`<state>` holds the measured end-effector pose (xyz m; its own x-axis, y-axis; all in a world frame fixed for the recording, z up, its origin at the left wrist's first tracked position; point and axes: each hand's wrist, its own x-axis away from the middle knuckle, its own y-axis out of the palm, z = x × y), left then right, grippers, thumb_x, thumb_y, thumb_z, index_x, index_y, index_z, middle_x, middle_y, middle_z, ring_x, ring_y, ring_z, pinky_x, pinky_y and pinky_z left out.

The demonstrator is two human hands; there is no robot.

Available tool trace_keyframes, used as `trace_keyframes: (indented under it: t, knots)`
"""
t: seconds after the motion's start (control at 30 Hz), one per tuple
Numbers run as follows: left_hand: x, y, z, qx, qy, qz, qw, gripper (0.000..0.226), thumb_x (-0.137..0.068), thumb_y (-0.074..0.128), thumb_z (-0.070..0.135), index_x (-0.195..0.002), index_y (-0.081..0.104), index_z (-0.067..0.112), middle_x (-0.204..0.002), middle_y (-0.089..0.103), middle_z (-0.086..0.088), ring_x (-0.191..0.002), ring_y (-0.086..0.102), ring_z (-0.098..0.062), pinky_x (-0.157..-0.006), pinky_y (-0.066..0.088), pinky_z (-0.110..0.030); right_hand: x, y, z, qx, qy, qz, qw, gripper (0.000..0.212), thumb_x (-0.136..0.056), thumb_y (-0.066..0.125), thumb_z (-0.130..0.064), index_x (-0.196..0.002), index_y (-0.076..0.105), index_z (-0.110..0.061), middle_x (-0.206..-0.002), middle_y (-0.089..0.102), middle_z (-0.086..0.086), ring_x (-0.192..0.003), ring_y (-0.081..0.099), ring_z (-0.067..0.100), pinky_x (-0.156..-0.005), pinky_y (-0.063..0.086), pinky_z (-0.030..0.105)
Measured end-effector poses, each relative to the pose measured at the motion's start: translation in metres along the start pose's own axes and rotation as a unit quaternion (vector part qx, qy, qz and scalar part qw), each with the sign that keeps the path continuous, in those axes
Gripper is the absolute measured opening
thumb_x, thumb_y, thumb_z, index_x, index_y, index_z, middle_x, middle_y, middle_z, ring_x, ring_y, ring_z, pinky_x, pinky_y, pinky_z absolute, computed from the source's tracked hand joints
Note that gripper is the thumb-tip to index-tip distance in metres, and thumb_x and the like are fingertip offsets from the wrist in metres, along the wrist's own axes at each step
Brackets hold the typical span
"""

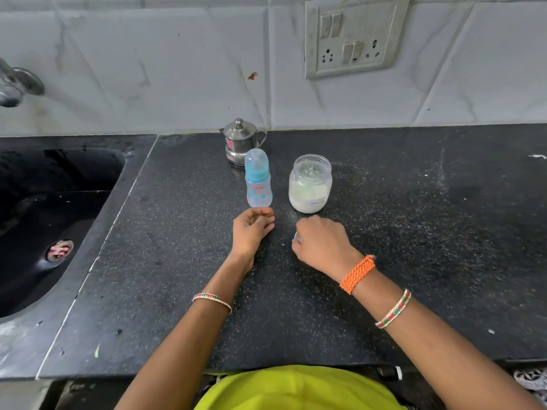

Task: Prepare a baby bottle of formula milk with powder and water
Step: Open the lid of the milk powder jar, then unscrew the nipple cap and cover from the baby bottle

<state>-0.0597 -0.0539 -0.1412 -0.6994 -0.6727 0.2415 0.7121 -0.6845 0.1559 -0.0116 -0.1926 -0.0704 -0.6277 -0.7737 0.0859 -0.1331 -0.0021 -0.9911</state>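
Note:
A baby bottle [258,182] with a blue collar and a clear cap stands upright on the black counter [414,232]. To its right is a clear jar [310,184], partly filled with white powder. Behind the bottle sits a small lidded steel pot [241,142]. My left hand [251,232] rests just in front of the bottle's base, fingers loosely curled and holding nothing. My right hand [321,245] lies knuckles-up in front of the jar, fingers curled down over a small pale object [297,237]. Only an edge of that object shows.
A black sink [53,220] is set into the counter at the left, with a steel tap [17,84] above it. A switch and socket panel [353,37] is on the tiled wall. The counter's front edge runs close to my body.

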Motion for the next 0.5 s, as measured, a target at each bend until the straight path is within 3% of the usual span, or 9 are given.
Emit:
trace_keyframes:
  t: [0.13, 0.2, 0.27, 0.4, 0.5]
  knots:
    - [0.001, -0.011, 0.018, -0.003, 0.098, 0.123, 0.988, 0.024, -0.092, 0.047, -0.003, -0.084, 0.060, 0.015, -0.083, 0.063, -0.001, -0.072, 0.058, -0.010, -0.065, 0.052, -0.025, -0.020, -0.039, -0.004, -0.096, 0.000, 0.125, 0.988, 0.018, -0.092, 0.050, -0.029, -0.089, 0.062, -0.016, -0.086, 0.065, 0.003, -0.075, 0.060, 0.025, -0.061, 0.042, 0.031]
    - [-0.007, -0.021, 0.028, -0.018, 0.137, 0.144, 0.980, 0.022, -0.089, 0.052, -0.002, -0.085, 0.057, 0.019, -0.083, 0.061, 0.000, -0.072, 0.055, -0.010, -0.066, 0.050, -0.027, -0.041, -0.058, -0.011, -0.139, -0.009, 0.189, 0.972, 0.016, -0.089, 0.051, -0.028, -0.084, 0.063, -0.017, -0.081, 0.065, 0.000, -0.074, 0.060, 0.024, -0.058, 0.045, 0.032]
    - [-0.017, -0.030, 0.035, -0.062, 0.165, 0.130, 0.976, 0.023, -0.085, 0.059, -0.001, -0.093, 0.054, 0.020, -0.091, 0.060, 0.001, -0.079, 0.055, -0.012, -0.074, 0.050, -0.032, -0.066, -0.068, -0.015, -0.174, -0.016, 0.221, 0.959, 0.017, -0.087, 0.054, -0.031, -0.089, 0.062, -0.016, -0.089, 0.066, 0.002, -0.082, 0.061, 0.024, -0.066, 0.050, 0.036]
    - [-0.035, -0.035, 0.043, -0.185, 0.171, 0.035, 0.967, 0.050, -0.081, 0.071, 0.013, -0.122, 0.043, 0.019, -0.122, 0.053, 0.004, -0.112, 0.051, -0.010, -0.094, 0.045, -0.030, -0.111, -0.067, -0.027, -0.139, -0.012, 0.091, 0.986, 0.053, -0.083, 0.063, -0.049, -0.117, 0.051, -0.010, -0.118, 0.058, 0.012, -0.106, 0.057, 0.031, -0.080, 0.046, 0.038]
    - [-0.039, -0.034, 0.047, -0.246, 0.186, -0.017, 0.951, 0.065, -0.079, 0.075, 0.022, -0.132, 0.037, 0.020, -0.134, 0.048, 0.003, -0.122, 0.045, -0.004, -0.095, 0.036, -0.016, -0.122, -0.063, -0.042, -0.108, -0.045, 0.075, 0.990, 0.048, -0.086, 0.064, -0.041, -0.119, 0.052, -0.008, -0.120, 0.058, 0.015, -0.108, 0.058, 0.035, -0.076, 0.042, 0.034]
